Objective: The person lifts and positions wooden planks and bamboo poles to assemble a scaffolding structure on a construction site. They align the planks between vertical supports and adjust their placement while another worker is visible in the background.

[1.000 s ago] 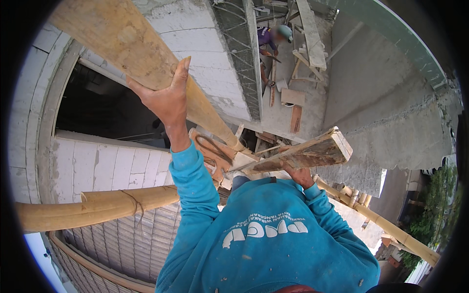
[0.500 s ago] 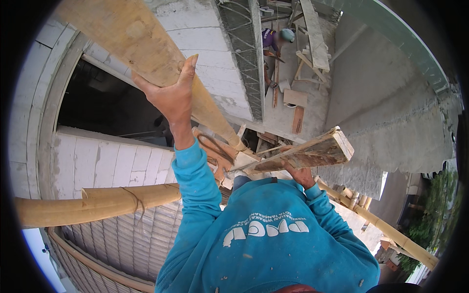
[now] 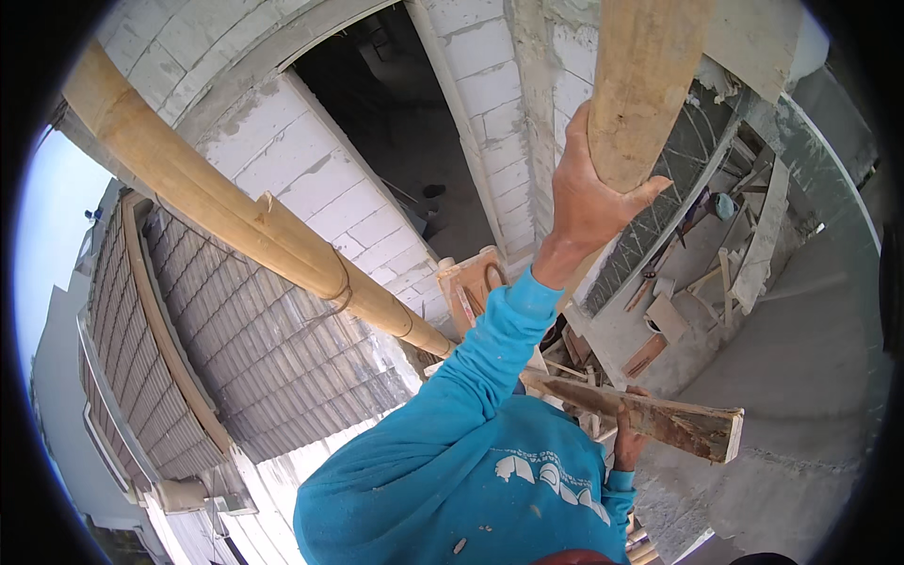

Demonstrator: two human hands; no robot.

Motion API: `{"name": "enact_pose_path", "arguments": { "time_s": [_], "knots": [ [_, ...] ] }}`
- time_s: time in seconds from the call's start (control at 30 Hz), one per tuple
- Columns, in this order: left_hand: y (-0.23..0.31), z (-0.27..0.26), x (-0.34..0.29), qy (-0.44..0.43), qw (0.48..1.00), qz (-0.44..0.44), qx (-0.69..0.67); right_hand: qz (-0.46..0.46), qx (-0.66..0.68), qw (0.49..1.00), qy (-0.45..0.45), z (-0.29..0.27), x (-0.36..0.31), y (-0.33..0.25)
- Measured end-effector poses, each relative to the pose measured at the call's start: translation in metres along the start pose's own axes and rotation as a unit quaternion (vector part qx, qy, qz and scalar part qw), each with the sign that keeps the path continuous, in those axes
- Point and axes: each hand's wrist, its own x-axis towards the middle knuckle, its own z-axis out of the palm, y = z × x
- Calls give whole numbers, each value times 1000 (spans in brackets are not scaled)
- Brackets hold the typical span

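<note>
My left hand (image 3: 598, 193) is wrapped round a thick upright bamboo pole (image 3: 650, 80), its thumb across the near side and most of its fingers hidden behind. Low at my right side, my right hand (image 3: 629, 435) grips a rough wooden board (image 3: 683, 424) from beneath and behind. The board lies slantwise in front of my body, its cut end toward the right, and its far end passes close to my waist. Dark stains and mortar smears cover its face.
A long bamboo rail (image 3: 292, 278), tied with wire, runs across on the left above a tiled roof (image 3: 273, 348). Ahead is a block wall (image 3: 311, 160) with a dark opening (image 3: 405, 122). Below right, a person (image 3: 723, 207) works among loose planks (image 3: 763, 235).
My view has swung to the left, so the wall opening and roof show more fully. Both hands keep their holds on the pole and the board.
</note>
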Motion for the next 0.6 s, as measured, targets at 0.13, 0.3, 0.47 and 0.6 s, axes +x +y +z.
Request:
{"name": "enact_pose_path", "arguments": {
  "time_s": [0.13,0.3,0.47,0.6],
  "knots": [
    [11,-10,-2,15,1000,-11,6,-27,-37,999,-11,3,2,6],
    [14,-22,-5,40,999,-11,24,-48,-30,996,-74,15,19,1],
    [8,-7,-4,40,999,0,-7,64,-133,984,-98,2,30,38],
    [8,-6,-4,38,999,-9,11,2,-151,977,-151,15,33,11]
  ]
}}
